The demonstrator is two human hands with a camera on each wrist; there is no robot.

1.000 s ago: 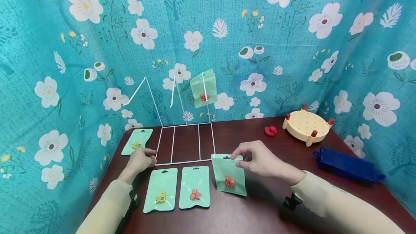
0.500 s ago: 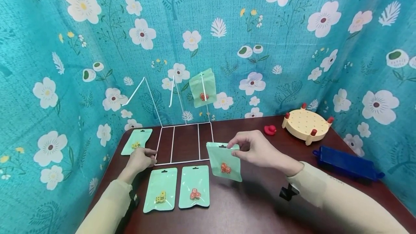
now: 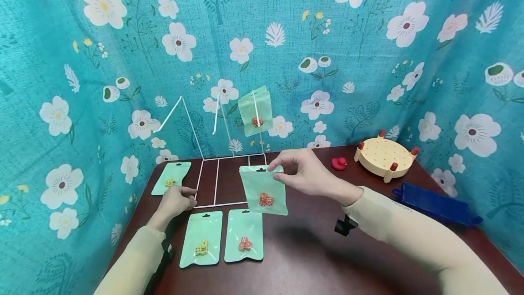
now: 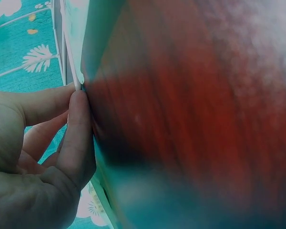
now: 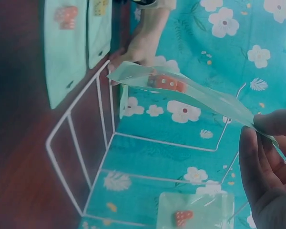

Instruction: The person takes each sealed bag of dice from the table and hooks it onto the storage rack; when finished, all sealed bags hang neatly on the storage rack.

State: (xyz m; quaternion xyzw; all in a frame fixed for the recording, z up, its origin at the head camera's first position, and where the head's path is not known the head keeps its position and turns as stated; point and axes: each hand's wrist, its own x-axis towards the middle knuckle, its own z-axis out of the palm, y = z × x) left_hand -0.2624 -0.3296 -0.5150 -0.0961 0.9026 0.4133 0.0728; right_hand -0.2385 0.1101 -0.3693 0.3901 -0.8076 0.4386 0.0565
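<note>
My right hand pinches the top edge of a pale green zip bag with orange-red dice inside, held up over the front right of the white wire rack. In the right wrist view the thumb and fingers grip the bag's edge. My left hand pinches the front left corner of the rack's base; the left wrist view shows the wire between thumb and finger. A similar bag with red dice hangs on the rack's right hook. The other two hooks carry nothing.
In front of the rack lie a bag of yellow dice and a bag of orange-red dice. Another yellow-dice bag lies behind my left hand. To the right are a red rubber duck, a round cream stand and a blue tray.
My right hand has lifted the bag of orange-red dice off the table and carried it up and left toward the rack. The left hand stays at the rack's corner.
</note>
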